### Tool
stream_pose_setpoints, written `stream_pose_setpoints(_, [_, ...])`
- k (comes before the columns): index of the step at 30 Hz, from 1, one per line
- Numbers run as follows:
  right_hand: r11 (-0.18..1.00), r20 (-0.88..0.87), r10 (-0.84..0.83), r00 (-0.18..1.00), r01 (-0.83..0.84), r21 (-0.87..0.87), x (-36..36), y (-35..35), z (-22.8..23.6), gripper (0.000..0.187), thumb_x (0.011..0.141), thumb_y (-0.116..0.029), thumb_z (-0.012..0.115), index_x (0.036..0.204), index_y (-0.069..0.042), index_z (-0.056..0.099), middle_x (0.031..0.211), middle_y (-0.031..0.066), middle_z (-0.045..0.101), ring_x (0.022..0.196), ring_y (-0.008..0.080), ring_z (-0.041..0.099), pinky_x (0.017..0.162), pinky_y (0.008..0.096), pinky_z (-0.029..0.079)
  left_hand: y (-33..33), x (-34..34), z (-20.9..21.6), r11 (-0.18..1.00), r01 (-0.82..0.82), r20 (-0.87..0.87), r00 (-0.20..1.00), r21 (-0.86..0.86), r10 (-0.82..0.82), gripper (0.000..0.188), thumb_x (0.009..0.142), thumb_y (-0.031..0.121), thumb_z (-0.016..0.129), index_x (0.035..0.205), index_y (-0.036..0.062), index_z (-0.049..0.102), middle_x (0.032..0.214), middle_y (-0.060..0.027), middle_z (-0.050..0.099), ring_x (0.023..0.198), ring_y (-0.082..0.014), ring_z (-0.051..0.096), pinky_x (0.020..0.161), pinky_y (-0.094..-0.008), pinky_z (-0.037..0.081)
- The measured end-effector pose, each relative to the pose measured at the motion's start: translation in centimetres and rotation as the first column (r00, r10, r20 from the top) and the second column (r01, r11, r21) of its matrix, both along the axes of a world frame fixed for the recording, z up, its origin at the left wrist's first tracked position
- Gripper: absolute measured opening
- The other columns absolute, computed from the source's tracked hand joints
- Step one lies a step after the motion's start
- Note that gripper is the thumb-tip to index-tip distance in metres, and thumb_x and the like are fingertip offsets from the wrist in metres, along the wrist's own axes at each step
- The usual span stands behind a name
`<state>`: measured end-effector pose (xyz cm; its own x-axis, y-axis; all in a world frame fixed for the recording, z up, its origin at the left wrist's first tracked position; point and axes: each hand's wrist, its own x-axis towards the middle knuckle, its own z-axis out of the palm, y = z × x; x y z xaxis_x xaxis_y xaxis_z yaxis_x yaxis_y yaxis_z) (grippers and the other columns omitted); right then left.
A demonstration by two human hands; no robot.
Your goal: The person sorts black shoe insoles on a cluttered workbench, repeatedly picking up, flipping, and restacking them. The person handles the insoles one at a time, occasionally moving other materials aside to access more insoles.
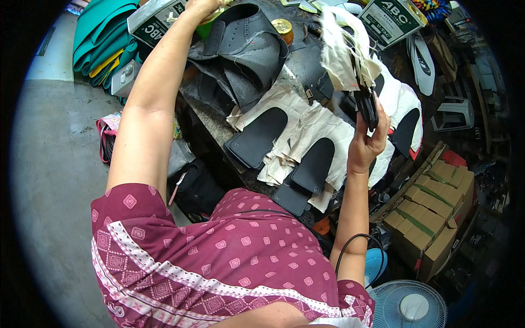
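Raised over the right of the worktable, my right hand (367, 143) is closed round a bundle of thin black flat pieces (365, 109), held on edge. Frayed cream cloth (342, 65) hangs about the bundle's upper end. My left hand (202, 6) reaches to the far left, partly cut off by the upper edge. It looks closed on something I cannot make out, beside a metal can (152, 24) and a green container (204, 29). Between my arms, black tongue-shaped pieces (257, 136) lie on cream cloth pieces (322, 123).
Dark grey curved sheets (246, 44) are heaped at the table's back, beside a yellow-lidded jar (283, 30). Another can (391, 22) stands back right. Folded green sheets (101, 41) are at far left. Cardboard boxes (432, 208) and a fan (410, 306) are at right.
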<state>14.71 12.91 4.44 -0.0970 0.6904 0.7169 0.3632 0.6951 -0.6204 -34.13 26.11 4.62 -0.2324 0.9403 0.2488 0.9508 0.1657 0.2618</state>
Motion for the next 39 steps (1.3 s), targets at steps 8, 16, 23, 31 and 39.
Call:
stream_pose_setpoints(8, [0.992,0.58,-0.129,0.804,0.106,0.073,-2.2,1.0,-3.3,0.054,0.07,-0.001,0.069,0.12,-0.021,0.066,0.12,0.011,0.063,0.108,0.0285,0.059,0.095,0.0408,0.045,-6.7,9.9,10.2,0.784,0.004,-0.159,0.98,0.621,0.121,0.023,0.084,0.024,0.061,0.086,0.002,0.064,0.082,-0.0194,0.064,0.075,-0.0328,0.063,0.068,-0.0421,0.05])
stream_pose_setpoints(16, [0.944,0.68,0.179,0.711,0.069,-0.321,-1.4,0.7,-7.2,0.049,0.08,-0.022,0.07,0.128,-0.023,0.06,0.131,0.0118,0.058,0.122,0.0313,0.052,0.103,0.0405,0.04,-18.3,21.4,11.7,0.842,0.123,0.174,0.953,0.526,-0.248,0.023,0.082,0.016,0.071,0.102,0.0038,0.07,0.082,-0.0033,0.066,0.063,-0.0064,0.053,0.059,-0.0217,0.046])
stream_pose_setpoints(23, [0.256,-0.64,0.133,0.756,-0.651,-0.715,1.0,-5.0,-2.7,0.048,0.097,-0.034,0.057,0.131,-0.001,0.055,0.11,0.0087,0.065,0.103,0.0132,0.059,0.09,0.0272,0.045,-21.7,27.9,3.2,0.953,0.287,0.953,0.251,0.096,-0.171,0.02,0.091,0.012,0.064,0.105,-0.0022,0.062,0.093,-0.0024,0.065,0.081,-0.0058,0.06,0.073,-0.0212,0.05])
stream_pose_setpoints(31, [0.139,-0.531,-0.049,0.846,-0.52,-0.843,2.5,-11.4,-0.5,0.03,0.094,-0.015,0.062,0.119,0.0,0.055,0.099,0.0026,0.064,0.089,0.0065,0.058,0.078,0.0226,0.047,-25.3,31.7,-1.4,0.814,0.553,0.984,0.096,-0.176,0.148,0.039,0.091,0.024,0.066,0.118,-0.0015,0.055,0.094,-0.0033,0.062,0.078,-0.0058,0.057,0.06,-0.0217,0.048])
stream_pose_setpoints(39, [0.104,-0.486,0.128,0.865,-0.499,-0.861,1.7,-11.0,-2.0,0.029,0.099,-0.015,0.052,0.125,-0.002,0.054,0.099,0.0085,0.066,0.078,0.0109,0.063,0.072,0.0231,0.052,-27.8,25.8,0.1,0.883,0.443,0.874,0.478,-0.154,-0.088,0.064,0.077,0.008,0.067,0.135,0.0048,0.042,0.114,-0.0121,0.061,0.108,-0.017,0.056,0.094,-0.0309,0.046])
